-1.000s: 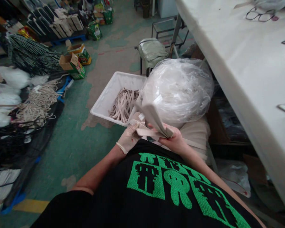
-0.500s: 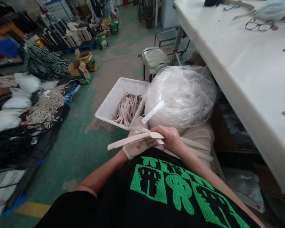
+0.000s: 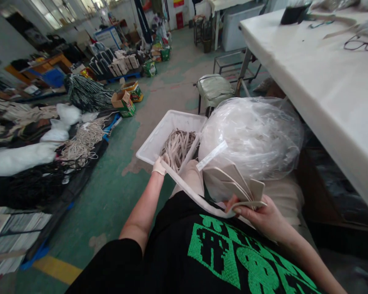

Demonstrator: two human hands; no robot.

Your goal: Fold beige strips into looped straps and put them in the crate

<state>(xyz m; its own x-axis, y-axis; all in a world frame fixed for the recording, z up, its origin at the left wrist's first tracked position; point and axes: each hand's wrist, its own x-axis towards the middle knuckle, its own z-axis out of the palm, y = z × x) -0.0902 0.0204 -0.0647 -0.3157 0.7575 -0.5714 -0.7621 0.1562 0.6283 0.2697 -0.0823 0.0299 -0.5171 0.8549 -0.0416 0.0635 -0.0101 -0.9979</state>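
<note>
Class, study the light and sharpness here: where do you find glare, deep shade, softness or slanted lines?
Head view: highlights glint on the clear plastic bag; windows look pale and bright; deep shade lies under the white table; the left hand's fingers look soft; the room leans, edges stretched.

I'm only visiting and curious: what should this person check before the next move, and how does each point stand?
1. Bare right hand holding the bundle of flat beige strips: ok.
2. Gloved left hand at the white rectangular plastic tub: ok.
3. Long pale fabric strap running unknotted between the hands: ok.
4. Left fingers gripping it firmly: cannot tell, too small and blurred.
5. Pile of narrow beige strips untangled: not ok, they cross loosely.
</note>
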